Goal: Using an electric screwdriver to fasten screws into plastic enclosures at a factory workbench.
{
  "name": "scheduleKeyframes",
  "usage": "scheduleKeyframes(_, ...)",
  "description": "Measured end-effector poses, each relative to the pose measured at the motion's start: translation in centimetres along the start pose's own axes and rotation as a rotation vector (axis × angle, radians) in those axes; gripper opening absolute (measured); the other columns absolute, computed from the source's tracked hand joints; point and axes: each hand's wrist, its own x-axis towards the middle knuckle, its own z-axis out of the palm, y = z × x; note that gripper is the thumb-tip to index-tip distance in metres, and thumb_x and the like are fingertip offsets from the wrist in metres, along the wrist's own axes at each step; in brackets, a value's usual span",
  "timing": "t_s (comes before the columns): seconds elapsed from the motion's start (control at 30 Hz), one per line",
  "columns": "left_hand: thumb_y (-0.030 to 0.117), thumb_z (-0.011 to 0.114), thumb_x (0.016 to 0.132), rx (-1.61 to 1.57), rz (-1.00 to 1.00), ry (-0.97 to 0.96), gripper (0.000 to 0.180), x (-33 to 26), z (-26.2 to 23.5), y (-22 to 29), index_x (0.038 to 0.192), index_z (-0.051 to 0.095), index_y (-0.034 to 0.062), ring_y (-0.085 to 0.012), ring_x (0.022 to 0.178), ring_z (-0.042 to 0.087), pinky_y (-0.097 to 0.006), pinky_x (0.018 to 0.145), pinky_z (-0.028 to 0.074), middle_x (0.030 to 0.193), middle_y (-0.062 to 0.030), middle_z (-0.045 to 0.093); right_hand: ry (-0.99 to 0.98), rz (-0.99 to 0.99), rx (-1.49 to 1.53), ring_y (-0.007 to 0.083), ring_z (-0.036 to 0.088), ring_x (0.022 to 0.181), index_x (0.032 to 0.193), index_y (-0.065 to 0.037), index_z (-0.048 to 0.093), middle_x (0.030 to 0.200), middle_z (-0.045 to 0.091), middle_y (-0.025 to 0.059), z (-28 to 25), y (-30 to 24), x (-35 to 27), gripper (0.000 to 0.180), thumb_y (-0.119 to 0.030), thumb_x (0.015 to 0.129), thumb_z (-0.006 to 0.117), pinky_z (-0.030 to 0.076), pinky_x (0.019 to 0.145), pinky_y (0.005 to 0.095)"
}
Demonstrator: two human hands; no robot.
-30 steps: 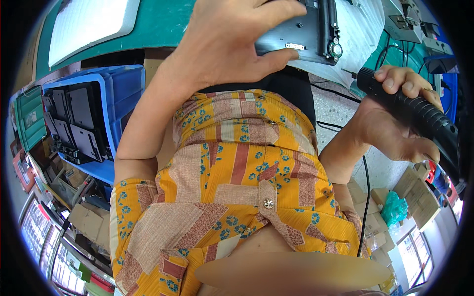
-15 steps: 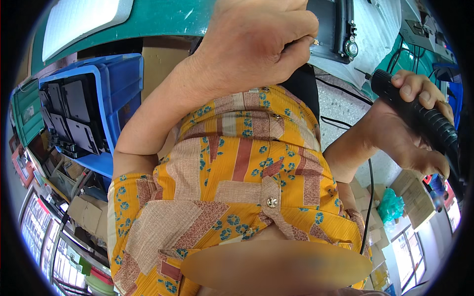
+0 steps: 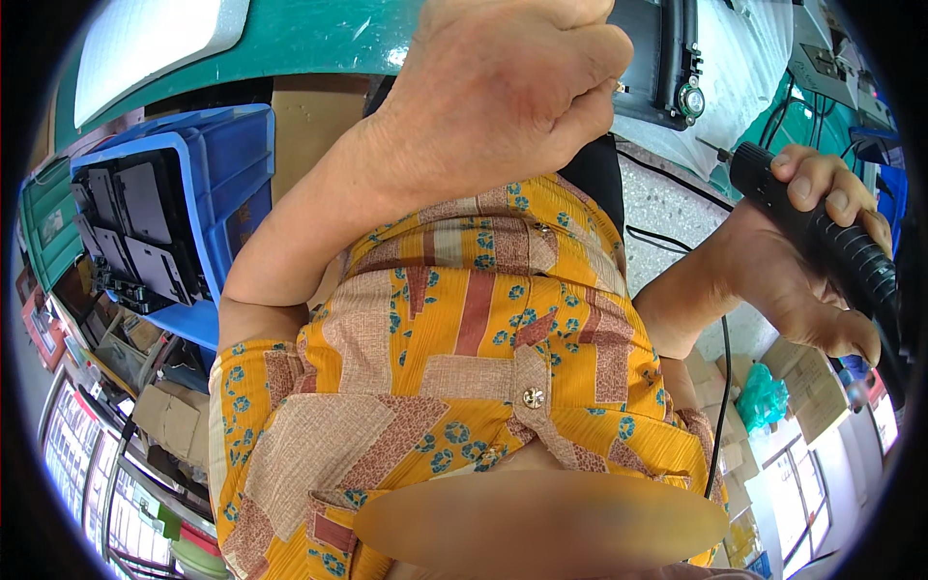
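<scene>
Wears yellow shirt (image 3: 440,333), patched beige and rust, printed with teal flowers (image 3: 442,460). Shiny button (image 3: 533,397) at five o'clock; short sleeve (image 3: 246,416) at eight; black trousers (image 3: 604,184) toward one.

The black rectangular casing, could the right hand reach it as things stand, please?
Probably yes: the right hand holds a black cylindrical screwdriver near the casing, with nothing visible between them.

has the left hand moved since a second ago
Yes, to the right: the left hand is now farther from the white foam sheet on the green table.
</scene>
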Motion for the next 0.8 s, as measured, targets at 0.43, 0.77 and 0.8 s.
scheduleKeyframes(0.43,0.003,0.073,0.071,0.173,-0.009,-0.192,0.017,1.4,-0.8,0.8,0.079,0.059,0.0072,-0.0286,0.078,0.049,-0.042,0.075,0.04,0.081,-0.008,0.046,-0.098,-0.001,0.01,0.0265,0.061,0.078,0.116,-0.007,0.068,0.097,0.064,0.0113,-0.4,-0.4,0.7,0.095,-0.093,0.078,0.052,0.049,0.071,0.0433)
scheduleKeyframes(0.77,0.002,0.075,0.069,0.193,-0.17,-0.267,0.015,2.4,-0.4,3.9,0.08,0.065,0.0054,-0.0304,0.086,0.057,-0.05,0.099,0.045,0.08,-0.0078,0.055,0.01,-0.213,0.05,0.0274,0.061,0.076,0.125,-0.004,0.053,0.095,0.058,0.014,-1.5,-3.1,2.7,0.084,-0.077,0.086,0.062,0.053,0.067,0.0431)
scheduleKeyframes(0.8,0.001,0.075,0.069,0.194,-0.175,-0.272,0.015,2.5,-0.6,4.0,0.08,0.065,0.0048,-0.0301,0.085,0.057,-0.051,0.099,0.045,0.08,-0.0077,0.056,0.007,-0.247,0.057,0.028,0.061,0.077,0.125,-0.003,0.054,0.095,0.059,0.0148,-2.1,-3.5,3.6,0.082,-0.076,0.088,0.06,0.053,0.067,0.0439)
